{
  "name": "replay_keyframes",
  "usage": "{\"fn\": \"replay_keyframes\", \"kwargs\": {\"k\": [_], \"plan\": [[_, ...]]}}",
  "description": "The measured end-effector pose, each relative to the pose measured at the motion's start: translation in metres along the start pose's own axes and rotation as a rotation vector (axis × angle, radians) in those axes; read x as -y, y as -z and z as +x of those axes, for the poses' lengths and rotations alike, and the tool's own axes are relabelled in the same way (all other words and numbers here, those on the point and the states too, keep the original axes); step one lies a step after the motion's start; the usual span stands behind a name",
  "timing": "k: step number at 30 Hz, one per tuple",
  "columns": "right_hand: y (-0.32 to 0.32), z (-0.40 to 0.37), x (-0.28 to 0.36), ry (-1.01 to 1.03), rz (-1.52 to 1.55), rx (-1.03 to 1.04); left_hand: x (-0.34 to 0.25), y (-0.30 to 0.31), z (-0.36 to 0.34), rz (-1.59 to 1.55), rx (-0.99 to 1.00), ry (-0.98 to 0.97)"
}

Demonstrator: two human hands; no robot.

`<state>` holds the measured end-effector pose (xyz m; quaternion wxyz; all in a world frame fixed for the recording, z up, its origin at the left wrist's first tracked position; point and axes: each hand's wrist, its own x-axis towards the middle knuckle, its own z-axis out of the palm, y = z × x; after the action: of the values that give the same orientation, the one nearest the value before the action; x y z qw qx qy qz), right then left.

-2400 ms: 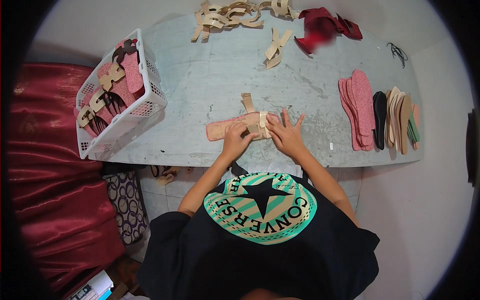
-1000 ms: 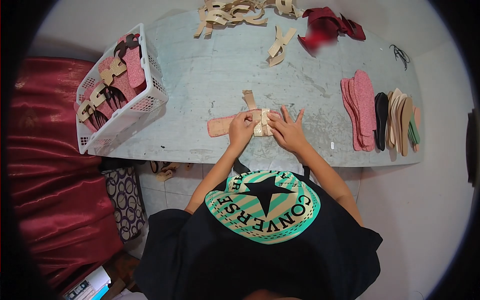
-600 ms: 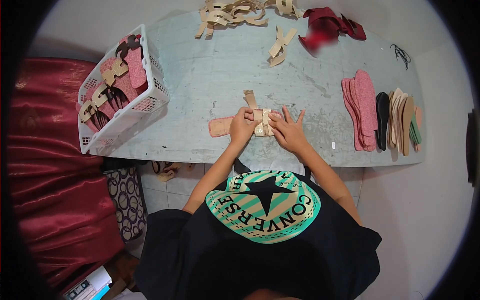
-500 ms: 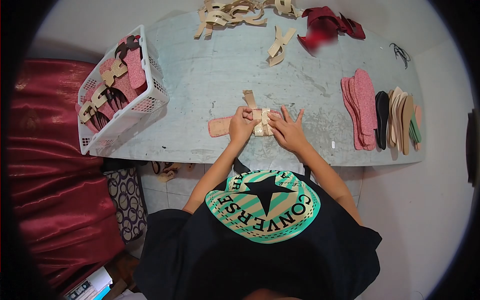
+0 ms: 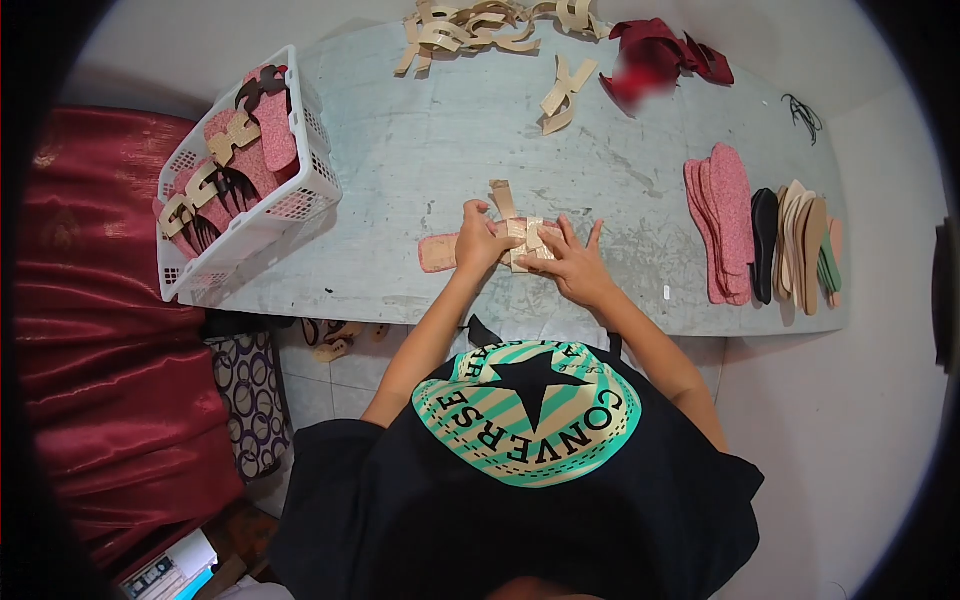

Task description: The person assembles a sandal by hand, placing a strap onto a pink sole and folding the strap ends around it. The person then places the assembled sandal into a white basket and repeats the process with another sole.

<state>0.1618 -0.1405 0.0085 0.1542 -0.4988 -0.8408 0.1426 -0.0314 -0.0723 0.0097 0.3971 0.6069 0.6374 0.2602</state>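
Note:
A pink speckled sandal sole (image 5: 437, 254) lies crosswise on the table below my hands, a beige patch on its left part. Shiny beige straps (image 5: 520, 263) cross its middle, and a beige strap end (image 5: 502, 196) sticks out past its far edge. My left hand (image 5: 482, 242) rests over the sole with its thumb on the straps and its fingers apart, slightly bent. From the right, my right hand (image 5: 575, 265) lies spread, fingertips touching the straps. Its fingers partly cover the sole's right end.
A white basket (image 5: 318, 165) of pink soles with straps stands at left. Beige straps (image 5: 480, 35) lie at the far edge, another strap piece (image 5: 566, 95) nearer, beside dark red pieces (image 5: 708, 60). Pink soles (image 5: 732, 220), black soles (image 5: 763, 245) and beige soles (image 5: 812, 255) line the right.
My left hand's fingers have lifted from the strap and spread from the thumb, which stays on it. My right hand has shifted slightly on the straps. The view has moved a little.

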Motion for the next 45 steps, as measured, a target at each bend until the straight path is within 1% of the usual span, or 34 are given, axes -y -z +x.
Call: {"fn": "replay_keyframes", "kwargs": {"k": [4,9,11,13,14,16,17,18,22,24,25,27,28,30,31,33,34,36,40,42,43,45], "plan": [[0.004,0.001,0.001,0.011,-0.008,0.047,-0.001,0.004,0.004,0.022,0.047,0.021],[0.006,0.003,0.0,0.02,-0.049,0.066,-0.003,0.007,0.006,0.05,0.096,-0.007],[0.007,0.003,0.001,0.008,-0.025,0.103,-0.003,0.008,0.01,0.056,0.11,-0.024],[0.007,0.003,0.0,0.011,-0.03,0.093,-0.005,0.011,0.012,0.06,0.129,0.048],[0.006,0.003,0.0,0.018,-0.032,0.09,-0.002,0.011,0.015,0.063,0.132,0.047],[0.006,0.003,0.001,0.009,-0.025,0.09,0.005,0.014,0.023,-0.056,-0.017,-0.156],[0.006,0.002,0.001,0.001,-0.02,0.093,0.008,0.015,0.026,-0.08,-0.037,-0.21],[0.005,0.002,0.001,-0.001,-0.019,0.093,0.01,0.016,0.031,-0.079,-0.035,-0.209],[0.007,0.004,0.002,-0.007,-0.051,0.124,0.012,0.022,0.047,-0.124,0.027,-0.282],[0.009,0.005,0.002,-0.005,-0.071,0.131,0.008,0.023,0.051,-0.338,0.233,-0.107],[0.009,0.005,0.002,0.007,-0.094,0.135,0.006,0.022,0.05,-0.337,0.235,-0.108],[0.008,0.005,0.003,0.019,-0.116,0.138,0.002,0.019,0.044,-0.392,0.231,-0.227],[0.007,0.005,0.004,0.017,-0.13,0.145,0.0,0.02,0.041,-0.391,0.23,-0.228],[0.006,0.005,0.005,0.016,-0.144,0.152,-0.004,0.022,0.035,-0.455,0.348,-0.137],[0.006,0.004,0.004,0.019,-0.151,0.144,-0.005,0.023,0.031,-0.455,0.347,-0.136],[0.006,0.004,0.005,0.024,-0.156,0.138,-0.005,0.025,0.025,-0.594,0.401,-0.182],[0.007,0.005,0.007,0.015,-0.165,0.143,-0.002,0.023,0.023,-0.594,0.399,-0.179],[0.008,0.005,0.008,0.005,-0.174,0.149,0.005,0.018,0.021,-0.498,0.347,-0.329],[0.007,0.004,0.009,0.001,-0.173,0.124,0.015,0.014,0.01,-0.482,0.354,-0.32],[0.006,0.003,0.009,0.005,-0.162,0.107,0.017,0.015,0.002,-0.369,0.359,-0.279],[0.005,0.002,0.009,0.006,-0.156,0.088,0.02,0.016,0.001,-0.367,0.358,-0.279],[0.004,0.003,0.009,0.009,-0.152,0.068,0.021,0.016,0.0,-0.249,0.313,-0.462]]}}
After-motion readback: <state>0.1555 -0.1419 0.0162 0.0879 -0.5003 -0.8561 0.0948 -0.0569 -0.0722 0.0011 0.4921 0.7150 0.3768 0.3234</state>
